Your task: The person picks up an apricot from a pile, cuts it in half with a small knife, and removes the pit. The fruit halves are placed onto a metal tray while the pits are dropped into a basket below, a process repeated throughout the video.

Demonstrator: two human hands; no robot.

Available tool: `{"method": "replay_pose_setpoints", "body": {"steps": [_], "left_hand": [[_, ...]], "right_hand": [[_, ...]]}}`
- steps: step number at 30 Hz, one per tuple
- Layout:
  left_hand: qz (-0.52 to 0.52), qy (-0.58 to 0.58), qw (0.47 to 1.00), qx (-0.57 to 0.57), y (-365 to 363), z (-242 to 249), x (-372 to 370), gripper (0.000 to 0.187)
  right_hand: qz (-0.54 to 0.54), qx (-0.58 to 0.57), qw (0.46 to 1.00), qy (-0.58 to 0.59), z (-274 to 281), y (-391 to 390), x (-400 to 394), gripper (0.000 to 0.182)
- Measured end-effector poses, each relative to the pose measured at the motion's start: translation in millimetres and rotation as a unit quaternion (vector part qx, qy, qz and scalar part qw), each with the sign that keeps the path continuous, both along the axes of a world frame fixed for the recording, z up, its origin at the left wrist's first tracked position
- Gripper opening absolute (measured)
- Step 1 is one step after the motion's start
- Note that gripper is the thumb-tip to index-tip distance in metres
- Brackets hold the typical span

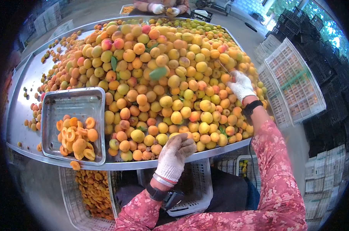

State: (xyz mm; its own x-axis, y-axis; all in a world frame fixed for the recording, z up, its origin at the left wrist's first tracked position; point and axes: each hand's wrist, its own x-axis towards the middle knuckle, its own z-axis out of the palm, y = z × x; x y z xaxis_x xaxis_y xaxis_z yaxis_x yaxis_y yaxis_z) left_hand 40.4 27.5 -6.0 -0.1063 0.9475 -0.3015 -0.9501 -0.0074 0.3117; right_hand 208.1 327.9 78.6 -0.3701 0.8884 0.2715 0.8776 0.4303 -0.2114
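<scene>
A heap of apricots point(174, 81), yellow to orange-red, covers most of the metal table. My right hand point(240, 85), in a white knitted glove, lies over the right side of the heap. A thin, pointed tool point(224, 67) sticks out from its closed fingers toward the upper left. At the table's near edge is my left hand point(178, 150), its glove stained brown. Its fingers are loosely bent and a little apart, right beside the nearest apricots; the palm is hidden. A blurred green leaf point(158, 73) shows over the heap.
A steel tray point(73, 99) with pitted apricot halves sits on the table's left. Below the table edge, one crate point(68, 194) holds many halves and another crate point(201, 184) stands by my lap. Crates point(293, 77) are stacked right. Across the table are another person's gloved hands point(156, 8).
</scene>
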Motion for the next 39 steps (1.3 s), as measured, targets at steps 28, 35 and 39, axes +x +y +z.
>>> {"method": "replay_pose_setpoints", "body": {"steps": [28, 35, 39], "left_hand": [[0.014, 0.002, 1.000, -0.003, 4.8, -7.3, 0.2, 0.027], [0.010, -0.023, 1.000, 0.000, 2.1, -11.5, 8.9, 0.026], [0.010, -0.021, 1.000, -0.006, 0.5, -9.7, 7.9, 0.025]], "right_hand": [[0.035, -0.180, 0.980, 0.077, -15.0, -15.7, -41.0, 0.063], [-0.010, -0.200, 0.972, 0.121, -20.9, -22.1, -44.5, 0.060], [-0.001, -0.154, 0.983, 0.100, -25.3, -17.7, -49.9, 0.059]]}}
